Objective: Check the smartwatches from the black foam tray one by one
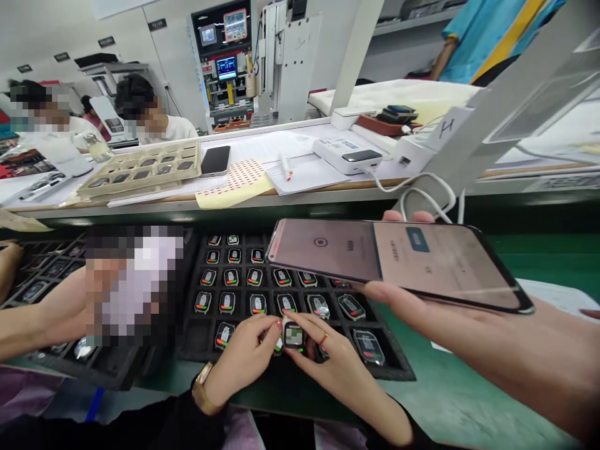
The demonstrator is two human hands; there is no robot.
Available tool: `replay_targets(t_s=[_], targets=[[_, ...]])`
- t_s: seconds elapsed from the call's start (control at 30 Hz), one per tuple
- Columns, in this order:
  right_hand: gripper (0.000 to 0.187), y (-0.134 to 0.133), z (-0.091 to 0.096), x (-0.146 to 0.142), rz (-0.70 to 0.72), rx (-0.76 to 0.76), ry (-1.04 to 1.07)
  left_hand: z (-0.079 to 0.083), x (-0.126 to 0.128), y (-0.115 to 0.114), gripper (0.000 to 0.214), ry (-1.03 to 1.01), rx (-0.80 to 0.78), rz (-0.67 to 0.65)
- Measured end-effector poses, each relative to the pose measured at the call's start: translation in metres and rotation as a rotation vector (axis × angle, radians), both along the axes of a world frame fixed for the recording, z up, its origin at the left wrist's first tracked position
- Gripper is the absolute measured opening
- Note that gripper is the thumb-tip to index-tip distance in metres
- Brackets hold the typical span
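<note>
My left hand [246, 350], with a gold watch [201, 390] on its wrist, is closed with thumb and fingertips at the left side of a smartwatch [294, 335]. My right hand [332, 353], wearing a ring, grips the same smartwatch from the other side. Its lit face, partly pixelated, points up. Below lies a black foam tray [192, 359] with rows of smartwatches in its square compartments; many show lit screens. My hands cover part of the front row. Just above my right hand, another person's hand [398, 306] holds out a phone [422, 262] over the tray.
At left, another person's arm [51, 322] reaches over a second black tray [119, 378] with a pixelated object. On the raised shelf lie a beige tray [135, 181], a dark phone [215, 160], a pen [285, 167] and a white device [347, 156] with cables. A post leans at right.
</note>
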State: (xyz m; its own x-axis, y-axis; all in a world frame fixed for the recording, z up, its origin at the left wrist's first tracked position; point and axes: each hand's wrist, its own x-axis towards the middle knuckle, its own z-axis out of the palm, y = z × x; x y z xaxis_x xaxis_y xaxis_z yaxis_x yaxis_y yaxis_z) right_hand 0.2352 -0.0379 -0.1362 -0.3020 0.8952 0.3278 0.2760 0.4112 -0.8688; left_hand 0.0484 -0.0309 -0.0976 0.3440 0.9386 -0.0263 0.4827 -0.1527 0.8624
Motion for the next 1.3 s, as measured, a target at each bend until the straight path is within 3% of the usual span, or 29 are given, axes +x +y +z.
replay_targets(t_s=[0.13, 0.27, 0.4, 0.8, 1.1, 1.3], targets=[[0.055, -0.002, -0.001, -0.001, -0.001, -0.177, 0.145, -0.003, 0.0, 0.001, 0.035, -0.095, -0.097, 0.034], [0.051, 0.0, 0.003, -0.003, 0.041, -0.529, 0.536, -0.003, 0.001, 0.001, 0.033, -0.176, -0.167, 0.072], [0.045, 0.004, 0.011, -0.004, 0.028, -0.716, 0.842, 0.002, 0.004, 0.001, 0.03, -0.202, -0.156, 0.108], [0.046, 0.009, 0.005, 0.002, 0.15, -1.135, 1.212, 0.006, 0.008, 0.002, 0.011, -0.218, 0.006, 0.207], [0.041, 0.011, 0.007, -0.008, 0.162, -1.155, 1.183, 0.007, 0.009, 0.006, 0.012, -0.128, 0.103, 0.221], [0.042, 0.008, 0.008, -0.013, 0.045, -0.936, 0.969, 0.009, 0.009, 0.007, 0.023, 0.025, 0.087, 0.181]])
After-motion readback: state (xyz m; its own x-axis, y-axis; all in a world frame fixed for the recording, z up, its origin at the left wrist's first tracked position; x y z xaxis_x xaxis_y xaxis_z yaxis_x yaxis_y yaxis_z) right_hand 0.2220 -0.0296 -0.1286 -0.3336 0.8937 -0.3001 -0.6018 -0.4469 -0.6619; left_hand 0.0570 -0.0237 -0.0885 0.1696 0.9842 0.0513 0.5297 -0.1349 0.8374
